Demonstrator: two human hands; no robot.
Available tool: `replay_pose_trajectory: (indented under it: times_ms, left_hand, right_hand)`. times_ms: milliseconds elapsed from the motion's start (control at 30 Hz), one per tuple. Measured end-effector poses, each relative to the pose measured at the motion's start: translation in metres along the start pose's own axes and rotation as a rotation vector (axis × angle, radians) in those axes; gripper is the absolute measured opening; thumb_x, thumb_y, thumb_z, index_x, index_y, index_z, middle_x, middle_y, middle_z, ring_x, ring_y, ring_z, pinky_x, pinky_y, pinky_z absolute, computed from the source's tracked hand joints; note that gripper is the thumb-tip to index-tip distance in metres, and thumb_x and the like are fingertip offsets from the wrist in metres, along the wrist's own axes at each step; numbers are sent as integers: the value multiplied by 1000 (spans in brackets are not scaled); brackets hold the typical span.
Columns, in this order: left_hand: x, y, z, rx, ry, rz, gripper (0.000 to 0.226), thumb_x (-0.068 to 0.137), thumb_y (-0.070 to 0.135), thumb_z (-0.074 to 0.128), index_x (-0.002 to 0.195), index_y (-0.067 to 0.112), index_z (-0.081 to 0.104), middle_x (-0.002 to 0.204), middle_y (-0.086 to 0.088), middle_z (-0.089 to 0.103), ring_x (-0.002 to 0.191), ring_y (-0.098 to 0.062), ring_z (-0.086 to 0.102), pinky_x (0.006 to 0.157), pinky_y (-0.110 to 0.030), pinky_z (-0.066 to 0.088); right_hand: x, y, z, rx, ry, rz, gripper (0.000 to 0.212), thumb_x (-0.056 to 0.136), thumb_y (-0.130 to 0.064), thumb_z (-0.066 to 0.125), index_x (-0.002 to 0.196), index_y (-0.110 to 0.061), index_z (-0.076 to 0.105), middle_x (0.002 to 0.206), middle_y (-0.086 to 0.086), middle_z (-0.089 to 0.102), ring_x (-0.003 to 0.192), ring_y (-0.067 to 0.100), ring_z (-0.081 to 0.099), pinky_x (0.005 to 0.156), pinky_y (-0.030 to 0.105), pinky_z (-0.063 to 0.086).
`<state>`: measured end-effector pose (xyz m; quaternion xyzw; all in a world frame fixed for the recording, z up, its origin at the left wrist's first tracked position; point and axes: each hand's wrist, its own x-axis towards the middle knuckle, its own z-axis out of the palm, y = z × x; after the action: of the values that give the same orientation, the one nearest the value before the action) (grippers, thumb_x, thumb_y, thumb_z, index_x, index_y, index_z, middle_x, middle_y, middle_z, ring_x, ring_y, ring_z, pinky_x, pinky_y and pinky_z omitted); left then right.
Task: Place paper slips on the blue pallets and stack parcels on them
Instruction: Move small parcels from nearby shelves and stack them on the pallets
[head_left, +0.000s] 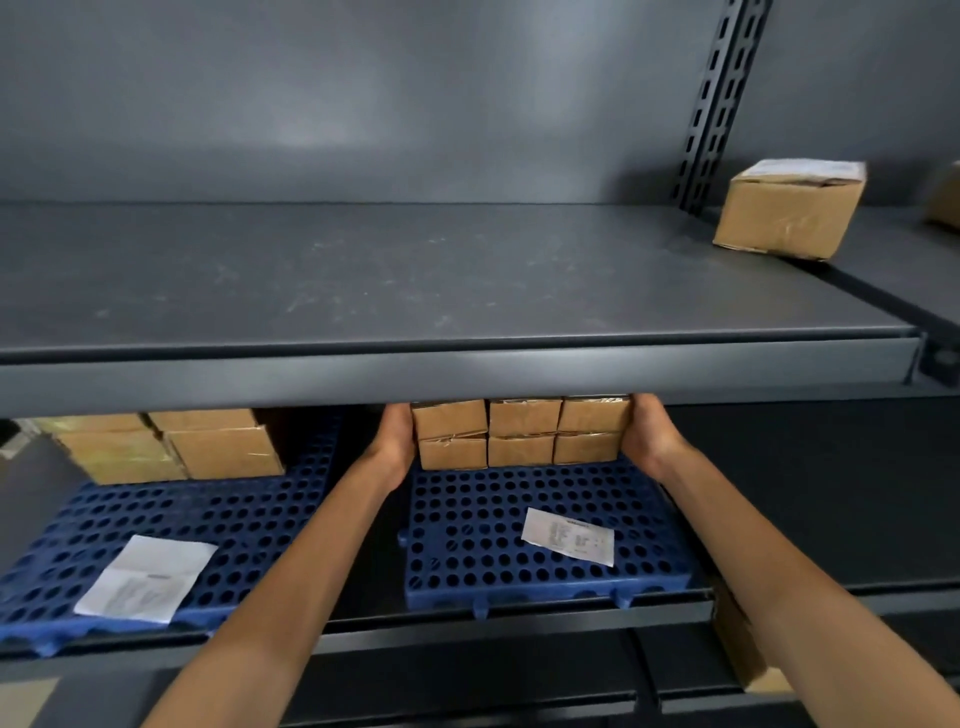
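I'm looking into a grey metal rack, both bare arms reaching under the upper shelf (467, 291) into the lower bay. My left hand (397, 441) is pressing flat against the left end of a block of small brown parcels (522, 434), and my right hand (649, 436) is pressing against the right end, so the block is being squeezed between the two palms. The block is showing six parcels from the front, three across and two high, and it is sitting at the back of the right blue pallet (545, 525); I cannot tell whether its underside is resting fully on the pallet or being held just off it. The top of the block is partly hidden by the upper shelf's front lip.

A paper slip (569, 535) is lying flat on the right blue pallet, in front of the block and apart from it, toward the front right. The left blue pallet (156, 519) is sitting beside it on the same lower shelf with a gap between them, which my left forearm is crossing. A second paper slip (145, 577) is lying near its front edge, and a stack of larger brown parcels (171, 447) is standing at its back.

On the upper shelf, far right past the slotted upright (719, 104), a single taped cardboard box (789, 213) is sitting alone.
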<state>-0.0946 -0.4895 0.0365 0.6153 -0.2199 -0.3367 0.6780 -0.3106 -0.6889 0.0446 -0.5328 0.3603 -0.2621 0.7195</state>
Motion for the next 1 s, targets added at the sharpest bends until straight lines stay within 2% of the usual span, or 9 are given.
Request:
replay_pose_trajectory:
  times_ms: [200,300,367,433,533,667,767,833,1000]
  left_hand:
    - [4,16,-4,63,-174,17,50,88,57,57,124,22,62,120,-4,70,113,-23,64,101,-47,45]
    - [9,15,-7,139,-114,-34,44,88,49,61,120,19,64,114,-6,72,111,-28,64,103,-52,44]
    - [8,14,-5,192,-75,-65,43,90,46,61,119,15,65,112,-9,72,111,-30,63,103,-51,44]
    - [8,15,0,197,-56,-72,41,93,42,59,119,12,65,111,-11,71,111,-31,63,103,-51,45]
    - [5,22,6,199,-65,-101,43,93,45,56,120,12,65,113,-12,71,111,-32,63,103,-51,46]
    - [-3,31,12,265,-118,-116,38,96,42,52,114,11,67,113,-17,70,110,-35,63,101,-51,46]
    - [-7,42,13,253,-135,-153,29,95,32,55,114,12,66,112,-15,70,107,-30,65,87,-40,51]
    - [-10,50,12,243,-141,-186,38,90,32,63,121,11,62,115,-15,70,105,-29,67,83,-37,51]
    - [-14,59,10,270,-76,-197,41,89,30,66,124,8,61,120,-17,68,109,-30,65,92,-41,51]
  right_hand:
    - [3,-20,-10,-15,-47,-88,29,98,-35,49,113,-18,66,111,8,72,103,23,66,94,40,50]
    - [10,-19,-11,-82,-20,-66,23,98,-27,53,112,-15,66,112,9,71,102,22,65,97,40,50]
    - [16,-12,-14,-166,4,-33,33,94,-31,57,120,-12,64,118,14,69,106,27,66,98,45,51]
    - [19,-8,-15,-191,-2,-15,40,89,-37,62,121,-13,63,116,14,70,104,29,68,94,45,54]
    - [10,-16,-8,-201,-38,-24,33,92,-34,59,117,-12,66,109,13,72,100,29,68,86,41,55]
    - [3,-22,-5,-190,-73,-1,25,98,-24,49,111,-13,68,110,15,72,100,29,68,92,43,53]
    - [-2,-27,-2,-215,-94,-6,31,92,-30,58,118,-14,65,110,12,73,106,28,67,96,45,50]
    - [-4,-30,-3,-212,-109,-7,36,87,-31,64,120,-15,64,111,10,73,107,28,66,97,46,50]
    - [-8,-36,-4,-196,-124,-6,32,90,-35,62,117,-18,64,118,9,69,111,26,63,104,47,44]
